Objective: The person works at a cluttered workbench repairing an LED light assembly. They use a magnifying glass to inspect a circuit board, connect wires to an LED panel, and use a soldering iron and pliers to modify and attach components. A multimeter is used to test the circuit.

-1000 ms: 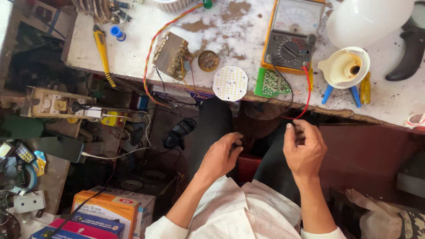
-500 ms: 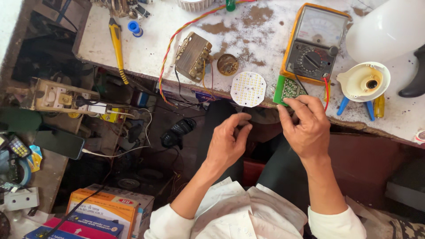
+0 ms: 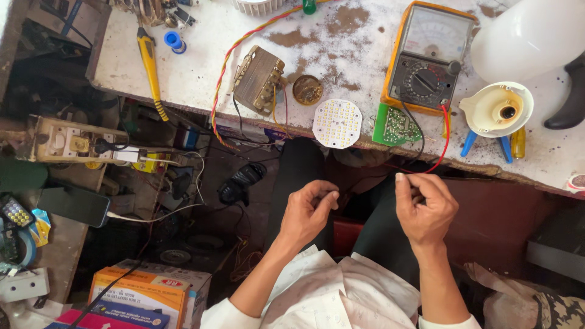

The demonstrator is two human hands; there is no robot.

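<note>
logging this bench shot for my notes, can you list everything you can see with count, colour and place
multimeter: one, orange case, bench top right of centre
round LED board: one, white, bench front edge
circuit board: one, green, beside the LED board
transformer: one, brass-brown, bench centre
lamp base: one, white, bench right
screwdriver: one, yellow handle, bench left
phone: one, black, lower shelf left
cardboard box: one, orange, floor
red and black leads: two, hanging from the meter toward the right hand
left hand: fingers pinched, what it holds too small to tell
right hand: closed around the leads

Bright, even daylight on top; dim shadow underneath, sharp focus
</note>
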